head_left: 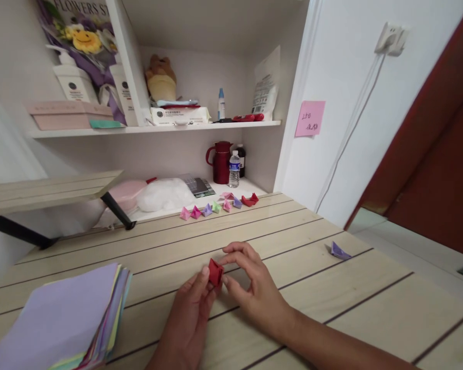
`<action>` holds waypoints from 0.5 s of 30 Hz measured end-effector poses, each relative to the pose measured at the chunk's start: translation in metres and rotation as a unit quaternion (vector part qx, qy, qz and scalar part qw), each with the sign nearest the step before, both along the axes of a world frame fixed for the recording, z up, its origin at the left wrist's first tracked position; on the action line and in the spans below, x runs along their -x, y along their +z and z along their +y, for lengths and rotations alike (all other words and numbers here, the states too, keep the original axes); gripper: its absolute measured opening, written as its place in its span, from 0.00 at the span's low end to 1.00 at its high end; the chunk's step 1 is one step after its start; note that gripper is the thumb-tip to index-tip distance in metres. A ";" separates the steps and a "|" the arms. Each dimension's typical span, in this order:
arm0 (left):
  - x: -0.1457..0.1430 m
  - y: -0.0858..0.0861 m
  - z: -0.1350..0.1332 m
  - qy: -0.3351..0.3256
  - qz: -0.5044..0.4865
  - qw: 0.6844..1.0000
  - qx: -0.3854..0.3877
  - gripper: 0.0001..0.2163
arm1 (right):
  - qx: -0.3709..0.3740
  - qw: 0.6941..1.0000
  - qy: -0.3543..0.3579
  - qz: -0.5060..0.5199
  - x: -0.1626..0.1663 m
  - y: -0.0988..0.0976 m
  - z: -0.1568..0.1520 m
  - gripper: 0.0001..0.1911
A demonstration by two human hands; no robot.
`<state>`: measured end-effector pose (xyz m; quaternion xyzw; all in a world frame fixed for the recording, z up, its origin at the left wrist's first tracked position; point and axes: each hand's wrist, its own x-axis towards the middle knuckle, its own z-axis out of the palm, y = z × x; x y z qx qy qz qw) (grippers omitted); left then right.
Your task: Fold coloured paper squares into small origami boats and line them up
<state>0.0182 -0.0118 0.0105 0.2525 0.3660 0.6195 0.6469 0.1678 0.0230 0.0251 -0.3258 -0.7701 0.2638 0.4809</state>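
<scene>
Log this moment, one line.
left hand: holding folded red paper | right hand: beside it, contact unclear | paper stack: on table, left

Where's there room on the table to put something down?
The table is bare between the right hand and the lone purple paper boat, and between the left hand and the paper stack. It's crowded along the back, where small folded boats sit.

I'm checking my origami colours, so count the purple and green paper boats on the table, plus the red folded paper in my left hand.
Purple paper boats: 3
Green paper boat: 1
Red folded paper in your left hand: 1
Total: 5
</scene>
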 end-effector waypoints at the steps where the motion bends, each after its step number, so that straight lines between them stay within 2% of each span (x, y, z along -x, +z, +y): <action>1: 0.000 0.000 0.000 -0.002 0.005 1.000 -0.001 0.11 | 0.000 1.000 0.002 -0.001 0.001 -0.002 0.000 0.14; 10: -0.004 0.009 0.001 0.018 0.007 1.000 0.020 0.11 | -0.010 1.000 -0.008 0.009 0.003 -0.006 0.007 0.15; 15: -0.006 0.006 0.000 0.014 0.023 1.000 0.010 0.12 | -0.032 0.999 -0.012 0.007 0.004 -0.006 0.008 0.15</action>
